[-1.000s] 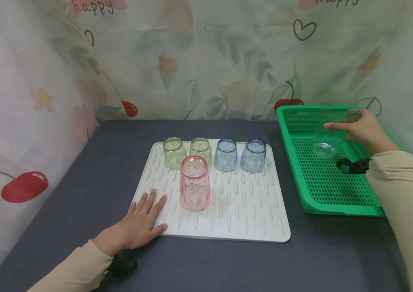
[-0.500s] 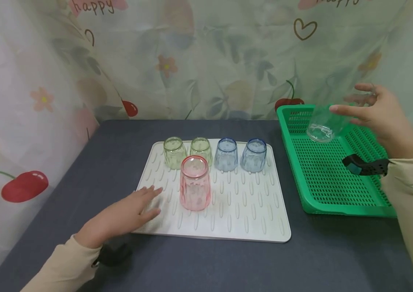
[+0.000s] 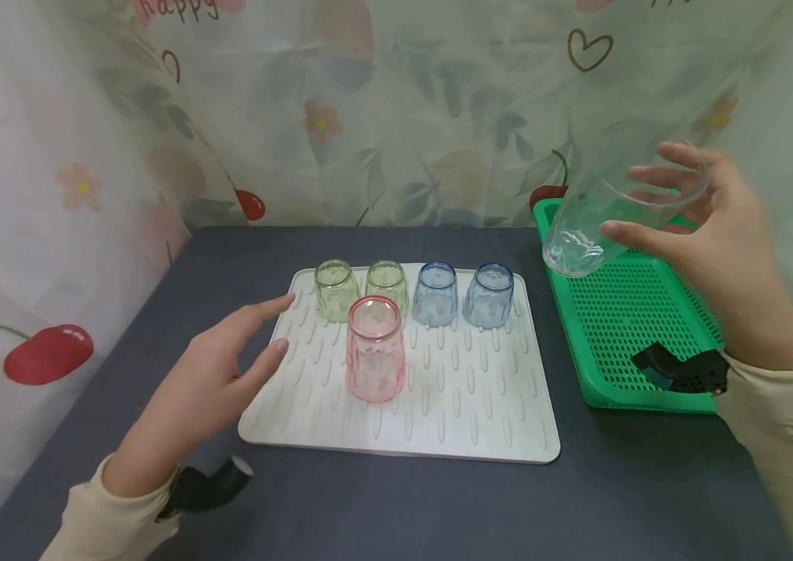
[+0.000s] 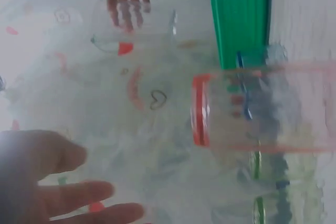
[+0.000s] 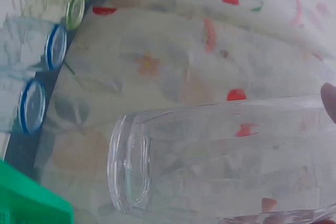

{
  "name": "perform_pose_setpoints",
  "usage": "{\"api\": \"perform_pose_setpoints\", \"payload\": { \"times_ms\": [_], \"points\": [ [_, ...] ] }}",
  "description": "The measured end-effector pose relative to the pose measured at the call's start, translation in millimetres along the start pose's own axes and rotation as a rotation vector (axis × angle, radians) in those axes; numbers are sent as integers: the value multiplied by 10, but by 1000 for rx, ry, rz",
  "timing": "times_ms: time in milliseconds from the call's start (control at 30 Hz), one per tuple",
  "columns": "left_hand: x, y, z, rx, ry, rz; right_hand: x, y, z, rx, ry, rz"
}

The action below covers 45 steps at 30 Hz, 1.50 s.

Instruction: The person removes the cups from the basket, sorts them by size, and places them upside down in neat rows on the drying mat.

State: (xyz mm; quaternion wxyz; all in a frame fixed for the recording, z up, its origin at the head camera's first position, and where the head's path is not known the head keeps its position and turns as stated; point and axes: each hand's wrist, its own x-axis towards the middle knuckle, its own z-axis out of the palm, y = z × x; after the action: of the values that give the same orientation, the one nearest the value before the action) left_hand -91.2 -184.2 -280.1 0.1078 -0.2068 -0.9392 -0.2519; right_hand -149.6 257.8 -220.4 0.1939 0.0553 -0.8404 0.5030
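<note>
My right hand (image 3: pixel 726 241) grips a tall clear glass (image 3: pixel 589 222) near its mouth. The glass tilts, its base pointing down and left over the green basket's left side. In the right wrist view the clear glass (image 5: pixel 220 156) lies across the lower right. My left hand (image 3: pixel 210 374), holding nothing, is raised by the mat's left edge with fingers extended. Right of it, a tall pink glass (image 3: pixel 376 362) stands on the white ridged mat (image 3: pixel 452 421), narrower end up. Behind it are two green glasses (image 3: pixel 336 296) and two blue glasses (image 3: pixel 435 300) in a row.
The green plastic basket (image 3: pixel 582 374) stands on the dark table (image 3: pixel 410 506), right of the mat. A patterned curtain (image 3: pixel 410 101) hangs behind the table and along both sides. Each wrist wears a black strap-mounted device (image 3: pixel 207 487).
The right hand has lifted the clear glass out of the basket and brought it closer, tilting it more. The left hand has risen off the mat and moved left.
</note>
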Motion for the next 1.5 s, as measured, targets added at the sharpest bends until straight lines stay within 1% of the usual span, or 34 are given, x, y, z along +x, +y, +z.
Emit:
{"api": "perform_pose_setpoints", "payload": {
  "times_ms": [67,133,200,267,333,400,467,633,700,767,800,867,967,1100,1200,1300,1400,1500],
  "points": [
    [-17,70,36,-42,112,66,-74,-34,64,20,-10,-44],
    [-22,148,82,-90,209,144,-148,-57,136,27,-27,-84],
    [-23,232,127,-146,273,221,-220,-70,215,56,-52,-128],
    [-22,310,181,-188,311,298,-302,-78,296,99,-82,-172],
    [-20,383,241,-222,325,361,-386,-87,372,117,-110,-214],
    [-23,446,306,-254,325,414,-474,-96,444,114,-135,-252],
    [-22,505,371,-288,325,461,-553,-112,512,67,-153,-288],
    [-28,638,535,-380,321,545,-725,-114,666,25,-206,-348],
    [-36,681,601,-402,316,570,-788,-99,721,3,-232,-349],
    [-47,719,656,-419,291,571,-843,-79,770,-19,-260,-351],
    [-53,735,679,-429,269,560,-868,-68,792,-27,-273,-355],
    [-57,760,712,-455,218,526,-912,-48,832,-50,-296,-359],
    [-58,783,750,-507,138,465,-963,-15,887,-45,-332,-395],
    [-53,798,808,-566,79,422,-1036,17,938,-33,-393,-393],
    [-56,806,859,-584,59,408,-1095,32,957,-25,-440,-342],
    [-58,815,905,-588,53,400,-1139,49,974,-9,-463,-307],
    [-56,827,932,-594,47,382,-1160,69,996,-1,-461,-311],
    [-48,844,947,-575,43,355,-1172,82,1015,-12,-465,-328]
  ]
}}
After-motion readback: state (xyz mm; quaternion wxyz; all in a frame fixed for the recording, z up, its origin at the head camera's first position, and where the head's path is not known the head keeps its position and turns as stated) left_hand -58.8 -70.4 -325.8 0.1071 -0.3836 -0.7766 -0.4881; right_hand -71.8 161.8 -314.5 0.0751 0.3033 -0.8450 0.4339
